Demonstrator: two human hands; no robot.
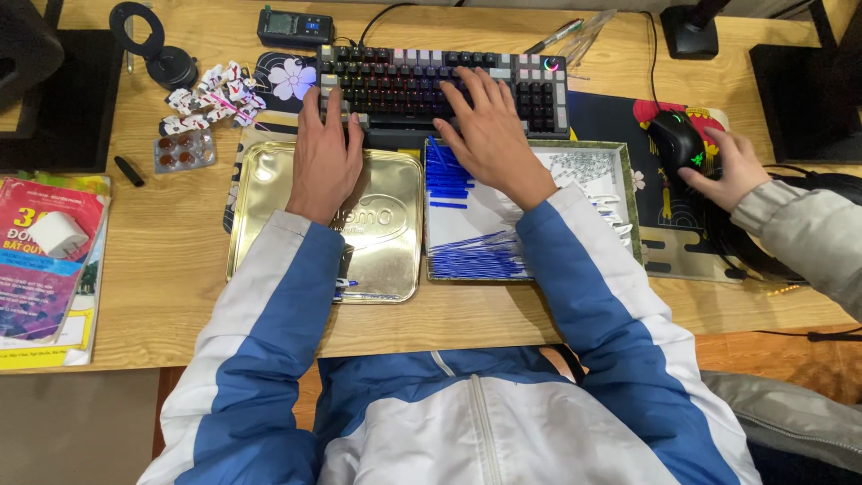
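My left hand (325,157) rests flat with its fingers on the lower left keys of a dark mechanical keyboard (404,76). Spread over the middle keys, my right hand (489,130) holds nothing. Below my left wrist lies a gold metal tin lid (377,260). A shallow green-rimmed tray (628,193) under my right forearm carries several blue and white thin sticks (476,256). My sleeves are blue and white.
Another person's hand (732,166) in a grey sleeve grips a black mouse (675,139) on a patterned mat at the right. On the left lie colourful books (40,269) with a white charger (56,233), a pill blister (182,150), paper toy figures (214,96), and a black meter (294,27) behind.
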